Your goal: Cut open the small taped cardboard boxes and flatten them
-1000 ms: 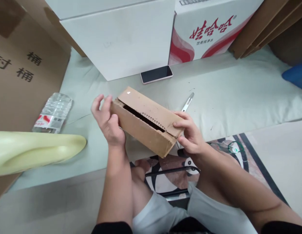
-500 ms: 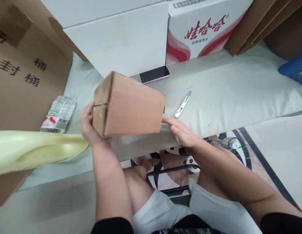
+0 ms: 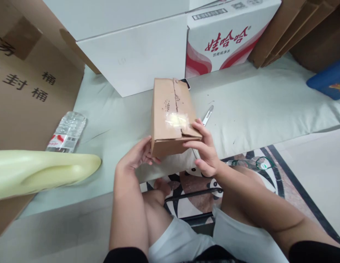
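The small brown cardboard box (image 3: 170, 106) is turned over since half a second ago: its plain side was showing, and now the face with the ragged seam and shiny clear tape (image 3: 177, 119) looks upward. It is between the two hands, above the pale green cloth (image 3: 235, 113); whether it rests there, I cannot tell. The bare right hand (image 3: 205, 149) is spread, fingers touching the near corner. The bare left hand (image 3: 139, 153) is half bent at the opposite corner; its hold is unclear. This turn probably makes the seam easier to inspect.
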The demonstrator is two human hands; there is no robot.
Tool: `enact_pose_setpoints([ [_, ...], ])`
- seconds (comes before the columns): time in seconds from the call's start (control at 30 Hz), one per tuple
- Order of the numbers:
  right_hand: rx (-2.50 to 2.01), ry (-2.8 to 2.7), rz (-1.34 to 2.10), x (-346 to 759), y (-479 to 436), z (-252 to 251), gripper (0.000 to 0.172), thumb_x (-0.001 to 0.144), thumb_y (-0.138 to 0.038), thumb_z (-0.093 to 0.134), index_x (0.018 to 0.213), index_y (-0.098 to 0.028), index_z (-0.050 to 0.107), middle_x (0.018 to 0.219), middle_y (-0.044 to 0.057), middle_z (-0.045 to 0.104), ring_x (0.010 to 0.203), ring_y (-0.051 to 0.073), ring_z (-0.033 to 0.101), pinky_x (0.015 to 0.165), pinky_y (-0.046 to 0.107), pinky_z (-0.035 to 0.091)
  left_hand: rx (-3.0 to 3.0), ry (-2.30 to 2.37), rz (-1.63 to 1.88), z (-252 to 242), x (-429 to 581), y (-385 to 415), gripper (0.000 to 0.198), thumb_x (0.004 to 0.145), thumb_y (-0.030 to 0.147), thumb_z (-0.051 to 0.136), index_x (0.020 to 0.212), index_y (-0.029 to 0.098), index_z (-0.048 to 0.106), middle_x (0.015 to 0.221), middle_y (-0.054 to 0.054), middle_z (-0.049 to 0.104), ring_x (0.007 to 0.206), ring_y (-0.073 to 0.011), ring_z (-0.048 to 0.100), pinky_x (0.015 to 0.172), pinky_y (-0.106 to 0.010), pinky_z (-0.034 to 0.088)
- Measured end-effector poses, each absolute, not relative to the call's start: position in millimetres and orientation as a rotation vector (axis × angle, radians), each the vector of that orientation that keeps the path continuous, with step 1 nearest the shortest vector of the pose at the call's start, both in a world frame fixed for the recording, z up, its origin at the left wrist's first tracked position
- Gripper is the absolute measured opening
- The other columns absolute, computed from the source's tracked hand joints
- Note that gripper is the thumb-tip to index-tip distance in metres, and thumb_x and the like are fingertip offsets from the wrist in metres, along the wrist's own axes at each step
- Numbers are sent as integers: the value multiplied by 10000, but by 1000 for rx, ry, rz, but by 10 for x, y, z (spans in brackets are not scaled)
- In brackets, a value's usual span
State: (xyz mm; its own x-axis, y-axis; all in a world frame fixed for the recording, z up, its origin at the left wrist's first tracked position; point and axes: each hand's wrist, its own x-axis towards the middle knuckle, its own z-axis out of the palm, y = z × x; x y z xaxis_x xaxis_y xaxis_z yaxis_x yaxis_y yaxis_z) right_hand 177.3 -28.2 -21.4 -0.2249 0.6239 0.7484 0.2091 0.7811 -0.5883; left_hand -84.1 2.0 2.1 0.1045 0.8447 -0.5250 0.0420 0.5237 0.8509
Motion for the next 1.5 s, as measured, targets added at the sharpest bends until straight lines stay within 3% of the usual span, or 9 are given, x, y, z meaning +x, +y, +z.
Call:
enact_pose_setpoints([
  [0.17, -619, -1799, 554, 1809, -213, -242, 428, 982, -407, 484, 1393, -287, 496, 1470, 95, 599, 1514, 325, 449, 1286, 632, 305, 930, 1504, 656, 3, -799, 98, 254, 773, 391, 776, 884, 164, 751, 724, -48, 744, 596, -218, 713, 444, -242, 475],
  [0.3, -614, -1927, 574, 1795, -192, -175, 434, 988, -341, 524, 1416, -274, 499, 1524, 117, 555, 1509, 290, 459, 1278, 591, 340, 1049, 1506, 1252, -79, -837, 185, 520, 838, 638, 659, 1222, 288, 672, 1334, -90, 712, 1197, -304, 709, 810, -382, 639],
  [0.4, -590, -1922, 632, 1812, -199, -125, 432, 1009, -405, 506, 1423, -282, 514, 1546, 107, 544, 1502, 274, 466, 1267, 549, 362, 1380, 1250, 1528, -123, -827, 194, 604, 799, 685, 704, 1304, 360, 645, 1652, -38, 454, 1567, -344, 374, 1145, -501, 508],
  [0.5, -914, -1793, 622, 1902, -135, -119, 438, 1041, -434, 387, 1392, -258, 581, 1494, 120, 581, 1422, 276, 530, 1171, 499, 455, 1638, 1183, 1405, -171, -795, 187, 503, 831, 640, 708, 1223, 326, 697, 1695, -33, 382, 1615, -355, 265, 1290, -533, 320],
  [0.73, -2098, -1950, 436, 2115, 249, -175, 467, 980, -398, 476, 1364, -217, 669, 1136, 173, 694, 1084, 348, 634, 936, 480, 472, 1723, 1193, 1395, -265, -776, 211, 483, 882, 603, 636, 1274, 321, 658, 1698, -36, 358, 1621, -342, 238, 1330, -543, 220],
  [1.07, -1880, -1584, 594, 2284, 226, -123, 287, 716, -202, 592, 990, -173, 670, 946, 61, 613, 715, 162, 556, 807, 360, 496, 1689, 1172, 1561, -275, -602, 223, 448, 882, 583, 600, 1206, 283, 678, 1642, -59, 438, 1598, -368, 276, 1318, -548, 236],
  [1.2, -1874, -1355, 846, 2355, 188, -138, 538, 652, -230, 632, 1185, -169, 590, 1100, 101, 668, 685, 148, 580, 728, 365, 508, 1681, 1177, 1577, -281, -551, 224, 471, 895, 627, 569, 1203, 283, 663, 1641, -70, 434, 1590, -363, 296, 1307, -534, 249],
  [1.3, -1756, -1252, 1145, 2369, 107, -117, 665, 667, -246, 619, 1324, -192, 530, 989, 66, 717, 671, 170, 610, 619, 322, 478, 1684, 1196, 1565, -282, -521, 213, 499, 902, 666, 549, 1204, 283, 654, 1651, -76, 422, 1584, -355, 310, 1296, -520, 273],
  [1.5, -1061, -1233, 1020, 2424, -133, 86, 380, 784, -275, 532, 1153, -303, 620, 876, 17, 675, 720, 191, 639, 663, 365, 551, 1708, 1175, 1614, -274, -430, 173, 493, 954, 639, 486, 1235, 266, 642, 1645, -99, 432, 1560, -350, 350, 1269, -524, 326],
])
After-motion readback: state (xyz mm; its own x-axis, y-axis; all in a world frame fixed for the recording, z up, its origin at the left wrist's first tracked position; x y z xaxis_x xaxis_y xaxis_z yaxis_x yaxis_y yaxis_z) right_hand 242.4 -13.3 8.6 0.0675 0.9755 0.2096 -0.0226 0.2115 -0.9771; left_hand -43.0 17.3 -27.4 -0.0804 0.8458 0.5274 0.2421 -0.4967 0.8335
